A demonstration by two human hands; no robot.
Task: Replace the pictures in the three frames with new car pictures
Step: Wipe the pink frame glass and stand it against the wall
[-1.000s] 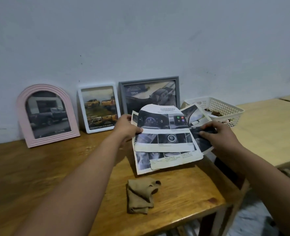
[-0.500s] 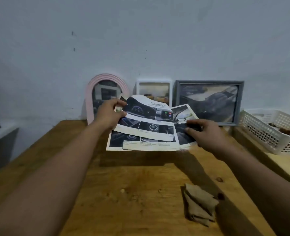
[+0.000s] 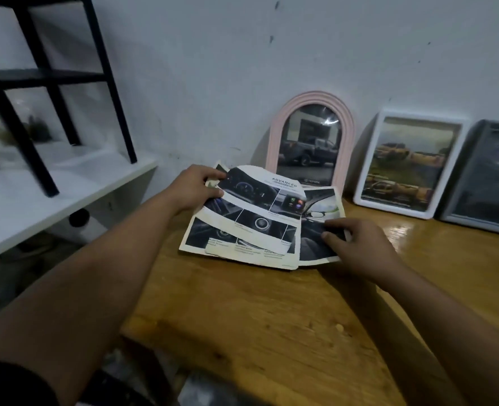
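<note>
Against the wall, the pink frame (image 3: 310, 142), white frame (image 3: 406, 162) and grey frame (image 3: 488, 177) had no new pictures yet, I judged. My left hand (image 3: 191, 187) and right hand (image 3: 359, 244) gripped the car pictures (image 3: 251, 221) over the worktop (image 3: 271, 317), fingers pinching their edges.

Open tabletop in front, frames blocking the back

You have bare wooden table (image 3: 265, 326) near you; the pink arched frame (image 3: 311, 136), white frame (image 3: 407, 162) and grey frame (image 3: 488, 180) line the wall.

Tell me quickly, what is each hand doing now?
Left hand: grips the car pictures at their left edge.
Right hand: pinches the same pictures at their right side.
</note>
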